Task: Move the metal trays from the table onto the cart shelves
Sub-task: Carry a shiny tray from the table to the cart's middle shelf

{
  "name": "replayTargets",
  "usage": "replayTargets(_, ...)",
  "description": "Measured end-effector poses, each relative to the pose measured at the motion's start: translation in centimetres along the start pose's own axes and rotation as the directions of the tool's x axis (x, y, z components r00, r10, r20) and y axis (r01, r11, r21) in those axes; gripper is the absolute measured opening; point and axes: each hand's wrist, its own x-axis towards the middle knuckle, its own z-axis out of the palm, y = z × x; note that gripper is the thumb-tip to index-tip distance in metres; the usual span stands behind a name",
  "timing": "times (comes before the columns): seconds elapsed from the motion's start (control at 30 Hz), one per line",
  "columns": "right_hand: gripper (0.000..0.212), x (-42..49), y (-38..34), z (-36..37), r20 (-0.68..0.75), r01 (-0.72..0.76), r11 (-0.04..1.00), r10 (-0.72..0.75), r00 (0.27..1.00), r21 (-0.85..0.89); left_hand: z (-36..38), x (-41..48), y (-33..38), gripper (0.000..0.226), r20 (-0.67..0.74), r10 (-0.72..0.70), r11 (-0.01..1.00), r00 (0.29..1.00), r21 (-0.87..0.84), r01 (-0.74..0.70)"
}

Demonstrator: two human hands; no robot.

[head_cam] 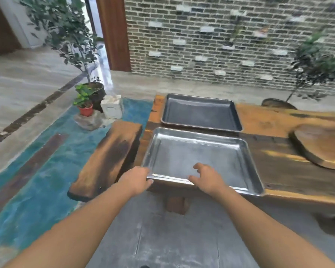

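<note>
Two shallow rectangular metal trays with rolled rims lie flat and upright at the left end of the desk [278, 161], one behind the other, long sides running across. The near tray [197, 157] is bright silver with a dull, scuffed floor. It sits at the desk's near-left corner with its near rim along the near edge. The left grip [137, 180] holds its near-left corner. The far tray [199, 113] is darker grey and lies at the far-left corner. The two trays are just beside each other; whether their rims touch cannot be told.
</note>
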Motion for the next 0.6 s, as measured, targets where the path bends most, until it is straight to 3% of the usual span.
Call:
replayTargets(0.33, 0.061, 4.5, 5.4, -1.4, -0.031, -0.229, 0.970, 0.232, 0.972, 0.086, -0.6, 11.7, 2.2, 0.044, 0.059, 0.131, 0.991, 0.990, 0.007, -0.132)
replayTargets(0.6, 0.062, 12.6, 12.4, -3.3, 0.004, -0.262, 0.962, 0.262, 0.965, 0.081, 2.1, 20.8, 5.3, 0.052, 0.093, 0.114, 0.993, 0.989, -0.038, -0.111)
